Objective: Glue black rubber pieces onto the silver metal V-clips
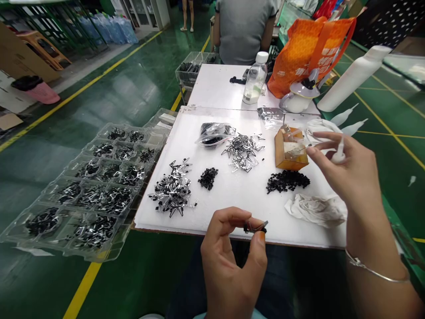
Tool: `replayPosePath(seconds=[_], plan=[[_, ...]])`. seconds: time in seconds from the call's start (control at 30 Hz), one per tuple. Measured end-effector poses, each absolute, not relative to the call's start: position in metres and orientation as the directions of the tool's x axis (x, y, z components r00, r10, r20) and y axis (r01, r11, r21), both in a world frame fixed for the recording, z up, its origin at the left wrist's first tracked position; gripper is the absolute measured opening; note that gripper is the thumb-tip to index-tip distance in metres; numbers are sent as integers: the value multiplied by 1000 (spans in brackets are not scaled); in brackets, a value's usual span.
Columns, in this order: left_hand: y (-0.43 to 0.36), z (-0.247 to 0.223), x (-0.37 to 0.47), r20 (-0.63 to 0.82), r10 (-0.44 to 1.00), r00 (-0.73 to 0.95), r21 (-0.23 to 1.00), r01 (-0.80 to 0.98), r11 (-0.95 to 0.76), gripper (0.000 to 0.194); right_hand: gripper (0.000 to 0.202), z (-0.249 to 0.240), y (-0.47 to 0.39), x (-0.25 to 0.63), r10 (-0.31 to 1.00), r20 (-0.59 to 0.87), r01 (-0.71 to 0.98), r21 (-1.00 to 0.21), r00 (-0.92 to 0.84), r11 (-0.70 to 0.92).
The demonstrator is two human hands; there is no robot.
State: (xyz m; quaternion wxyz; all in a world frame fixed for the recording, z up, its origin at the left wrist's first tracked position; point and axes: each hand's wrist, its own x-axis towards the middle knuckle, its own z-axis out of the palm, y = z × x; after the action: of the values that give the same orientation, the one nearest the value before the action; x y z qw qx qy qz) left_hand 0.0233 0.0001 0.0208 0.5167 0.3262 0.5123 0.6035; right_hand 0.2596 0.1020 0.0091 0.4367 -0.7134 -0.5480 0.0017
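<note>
My left hand (235,261) pinches a small black-and-metal clip part (255,227) between thumb and fingers, just over the table's front edge. At the right, my closed right hand (348,164) has a small white nozzle-tipped piece (339,153) tucked in its fingers. Its thumb and index fingertips reach the side of a small wooden box (280,153), with a thin thing at them that I cannot make out. Clear and whitish material lies inside the box. Below it spreads a pile of tiny black pieces (287,181), beside a crumpled white cloth (315,209).
The white table (229,199) also bears metal clip pieces (244,150), black-tipped clips (172,190), small black parts (208,178) and a zip bag (214,134). A compartment tray (71,226) stands left. Behind are a bottle (255,79), an orange bag (299,57) and a seated person (244,31).
</note>
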Motion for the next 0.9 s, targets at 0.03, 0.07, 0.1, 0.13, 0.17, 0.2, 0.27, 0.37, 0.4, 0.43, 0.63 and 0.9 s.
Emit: replayPosePath(seconds=[0.03,0.07,0.1,0.13,0.17,0.2,0.27,0.37,0.4,0.43,0.63,0.9], plan=[[0,20,24,-111,955,-274,962,-271,35,31,28,9,97,262,799,455,793,-607,393,-44],[-1,20,24,-82,953,-293,968,-250,6,34,26,7,90,265,819,429,807,-586,381,-68],[-1,19,24,-49,950,-308,974,-227,-24,37,23,3,81,270,846,396,821,-566,356,-80],[-1,18,25,-14,949,-316,977,-206,-54,40,23,-2,71,275,887,343,833,-548,309,-78],[-2,17,25,19,947,-319,979,-187,-82,41,28,-9,60,282,934,272,834,-550,234,-49],[-2,17,25,50,947,-317,979,-171,-109,43,34,-17,49,287,961,227,820,-572,159,-1],[-3,16,26,97,949,-301,977,-155,-150,44,39,-33,29,296,985,157,797,-603,72,38],[-3,17,26,93,958,-270,972,-185,-146,44,39,-50,8,299,982,141,774,-633,123,-6],[-3,19,26,58,965,-255,970,-215,-115,44,42,-53,4,297,976,142,769,-637,167,-39],[-3,20,26,5,972,-236,965,-253,-67,43,46,-54,2,295,968,127,769,-634,215,-87],[3,28,22,-306,948,-84,873,-422,244,32,54,-47,2,286,933,-54,764,-559,355,-323],[6,19,17,-397,918,18,791,-500,352,26,54,-43,0,281,892,-89,725,-549,443,-415]])
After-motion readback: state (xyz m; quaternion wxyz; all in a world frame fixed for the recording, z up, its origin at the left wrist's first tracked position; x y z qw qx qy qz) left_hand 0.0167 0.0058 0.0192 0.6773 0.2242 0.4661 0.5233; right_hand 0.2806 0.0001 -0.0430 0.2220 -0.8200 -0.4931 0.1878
